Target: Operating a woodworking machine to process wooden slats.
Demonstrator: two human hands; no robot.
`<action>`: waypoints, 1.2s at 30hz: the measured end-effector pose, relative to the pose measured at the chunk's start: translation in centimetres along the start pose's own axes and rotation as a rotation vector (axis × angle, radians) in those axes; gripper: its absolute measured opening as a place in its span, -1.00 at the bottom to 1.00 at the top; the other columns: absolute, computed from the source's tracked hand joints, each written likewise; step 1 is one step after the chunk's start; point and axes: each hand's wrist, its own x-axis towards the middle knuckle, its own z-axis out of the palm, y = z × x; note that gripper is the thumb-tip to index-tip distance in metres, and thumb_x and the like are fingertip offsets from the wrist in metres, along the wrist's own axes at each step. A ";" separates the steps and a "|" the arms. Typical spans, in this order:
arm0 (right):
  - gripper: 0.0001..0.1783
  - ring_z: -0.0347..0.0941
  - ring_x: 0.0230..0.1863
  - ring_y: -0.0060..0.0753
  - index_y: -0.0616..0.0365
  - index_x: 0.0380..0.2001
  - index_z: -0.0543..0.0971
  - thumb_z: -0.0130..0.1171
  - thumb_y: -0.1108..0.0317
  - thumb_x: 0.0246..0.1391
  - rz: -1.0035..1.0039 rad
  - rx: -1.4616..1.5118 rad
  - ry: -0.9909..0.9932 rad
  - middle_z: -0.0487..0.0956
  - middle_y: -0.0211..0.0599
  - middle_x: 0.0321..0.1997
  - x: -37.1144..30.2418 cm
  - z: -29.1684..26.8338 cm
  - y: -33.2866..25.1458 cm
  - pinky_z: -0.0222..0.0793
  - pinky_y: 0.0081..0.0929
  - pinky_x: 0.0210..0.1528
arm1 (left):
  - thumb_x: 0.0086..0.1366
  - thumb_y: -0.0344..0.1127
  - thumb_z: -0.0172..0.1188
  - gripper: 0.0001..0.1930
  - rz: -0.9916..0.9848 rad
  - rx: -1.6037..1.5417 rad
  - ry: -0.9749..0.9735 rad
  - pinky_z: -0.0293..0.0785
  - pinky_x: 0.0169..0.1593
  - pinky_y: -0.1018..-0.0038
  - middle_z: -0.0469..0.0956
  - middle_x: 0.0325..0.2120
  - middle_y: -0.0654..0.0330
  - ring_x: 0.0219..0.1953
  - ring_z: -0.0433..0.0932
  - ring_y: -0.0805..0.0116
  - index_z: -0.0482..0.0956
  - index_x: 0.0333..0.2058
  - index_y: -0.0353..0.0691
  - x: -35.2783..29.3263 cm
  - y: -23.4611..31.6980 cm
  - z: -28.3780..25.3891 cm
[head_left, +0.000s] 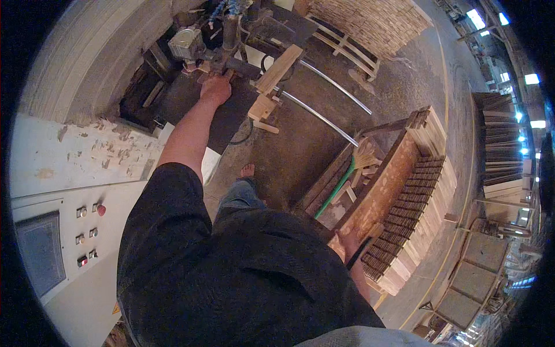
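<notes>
My left hand (pixel 216 88) reaches forward to the machine head (pixel 188 45), over a dark work table (pixel 234 110). Its thumb points ahead and the fingers curl at a small wooden piece (pixel 203 67), mostly covered by the hand. Low on the right, my right hand (pixel 346 242) is beside a row of stacked wooden strips (pixel 425 208) with dark, notched ends. A short wooden strip (pixel 374 232) with a dark edge lies across that hand, which seems closed round it; some fingers are hidden.
A control panel (pixel 87 231) with buttons and a screen stands at the left. Two metal rods (pixel 321 118) jut out beside a wooden board (pixel 279 69). A green-handled broom (pixel 338 188) leans near the strips. Beyond stands a pallet (pixel 344 46) with stacked wood.
</notes>
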 end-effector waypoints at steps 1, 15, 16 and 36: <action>0.12 0.46 0.12 0.21 0.31 0.29 0.13 0.48 -0.09 -0.16 -0.008 0.049 0.073 0.43 0.28 0.16 0.3 0.3 0.3 0.39 -0.09 0.16 | 0.27 -0.26 0.02 -0.44 -0.027 -0.046 -0.170 0.28 0.22 -0.06 0.43 0.12 -0.12 0.17 0.38 -0.14 0.28 0.28 0.07 0.1 0.0 -0.3; 0.10 0.59 -0.22 0.00 0.19 0.33 0.07 0.45 -0.05 -0.10 0.302 0.192 -0.276 0.45 0.16 0.13 1.3 -2.3 -0.8 0.58 -0.18 -0.49 | 0.29 -0.26 -0.03 -0.41 -0.085 -0.157 -0.372 0.30 0.26 0.04 0.46 0.11 -0.12 0.21 0.39 -0.07 0.21 0.32 0.05 0.2 0.4 -2.8; 0.09 0.60 -0.23 0.00 0.18 0.34 0.07 0.45 -0.05 -0.10 0.329 0.159 -0.260 0.45 0.17 0.14 1.2 -2.6 -0.9 0.58 -0.18 -0.49 | 0.29 -0.25 -0.03 -0.41 -0.072 -0.093 -0.396 0.28 0.27 0.03 0.44 0.13 -0.13 0.22 0.37 -0.09 0.20 0.32 0.04 0.3 0.4 -2.9; 0.10 0.39 0.20 0.24 0.53 0.26 0.13 0.30 -0.21 -0.01 0.214 0.066 -0.244 0.41 0.37 0.18 -1.5 -7.2 -3.8 0.35 -0.13 0.20 | 0.28 -0.09 0.06 -0.55 0.196 -0.074 -0.204 0.24 0.22 -0.04 0.27 0.11 -0.06 0.15 0.31 -0.11 0.35 0.09 -0.13 -7.7 -0.3 -3.5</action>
